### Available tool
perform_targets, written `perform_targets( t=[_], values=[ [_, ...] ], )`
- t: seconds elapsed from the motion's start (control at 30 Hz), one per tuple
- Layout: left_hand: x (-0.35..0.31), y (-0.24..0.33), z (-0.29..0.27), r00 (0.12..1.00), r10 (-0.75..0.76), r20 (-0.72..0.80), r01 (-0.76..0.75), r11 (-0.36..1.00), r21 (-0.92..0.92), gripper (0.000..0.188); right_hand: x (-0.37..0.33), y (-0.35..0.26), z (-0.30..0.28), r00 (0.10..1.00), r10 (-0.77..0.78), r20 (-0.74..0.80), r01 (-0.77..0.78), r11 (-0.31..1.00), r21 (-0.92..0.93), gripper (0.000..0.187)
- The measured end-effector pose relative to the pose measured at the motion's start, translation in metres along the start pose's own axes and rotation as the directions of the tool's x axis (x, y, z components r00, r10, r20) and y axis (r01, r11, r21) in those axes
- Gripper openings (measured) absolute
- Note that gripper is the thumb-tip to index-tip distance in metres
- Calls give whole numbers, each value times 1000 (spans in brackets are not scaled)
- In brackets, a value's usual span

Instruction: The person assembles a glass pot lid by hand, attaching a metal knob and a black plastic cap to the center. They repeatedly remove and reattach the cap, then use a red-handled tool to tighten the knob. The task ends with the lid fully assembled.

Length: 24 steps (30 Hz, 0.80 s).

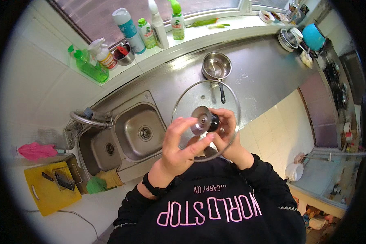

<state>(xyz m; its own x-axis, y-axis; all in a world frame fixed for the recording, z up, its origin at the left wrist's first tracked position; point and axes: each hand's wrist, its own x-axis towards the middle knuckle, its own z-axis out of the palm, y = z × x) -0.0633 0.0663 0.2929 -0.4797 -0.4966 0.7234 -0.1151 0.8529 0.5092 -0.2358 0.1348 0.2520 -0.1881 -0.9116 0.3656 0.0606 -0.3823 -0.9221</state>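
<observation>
A round glass lid (177, 101) with a thin metal rim is held up in front of my chest. At its middle are a round steel disc (201, 114) and a short black knob (214, 121). My right hand (227, 132) grips the knob from the right, fingers curled round it. My left hand (178, 142) has its thumb and forefinger about the disc's left and lower edge, the fingertips at the steel. Just beyond the lid, a small steel saucepan (216, 65) stands on the counter, its black handle (222, 93) pointing toward me and partly seen through the glass.
To the left is a double sink (140, 130) with a tap (89, 120). Spray bottles (177, 22) line the windowsill. A yellow cutting board (49, 201) carries a cleaver (63, 179). Stacked pans (288, 40) stand at the far right of the steel counter (264, 69).
</observation>
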Motion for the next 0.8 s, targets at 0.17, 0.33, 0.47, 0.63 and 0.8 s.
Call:
perform_targets(
  t=[0.17,0.33,0.47,0.63,0.8],
  values=[
    [6,4,-5,994,106,31,-107,994,34,35,-2,-9,-3,1000,-25,13,24,999,46,61],
    [6,6,-4,993,121,-5,-121,993,11,45,-2,-13,-2,999,4,32,-5,1000,21,60],
    [7,8,-4,995,103,-16,-104,995,-13,47,-1,-15,-1,999,20,39,-21,1000,23,60],
    [10,6,-8,990,138,7,-138,990,4,46,-1,-19,1,1000,28,15,-28,1000,2,59],
    [9,1,-8,987,156,26,-154,987,-50,39,-2,-24,-2,991,126,54,-131,987,97,56]
  ],
)
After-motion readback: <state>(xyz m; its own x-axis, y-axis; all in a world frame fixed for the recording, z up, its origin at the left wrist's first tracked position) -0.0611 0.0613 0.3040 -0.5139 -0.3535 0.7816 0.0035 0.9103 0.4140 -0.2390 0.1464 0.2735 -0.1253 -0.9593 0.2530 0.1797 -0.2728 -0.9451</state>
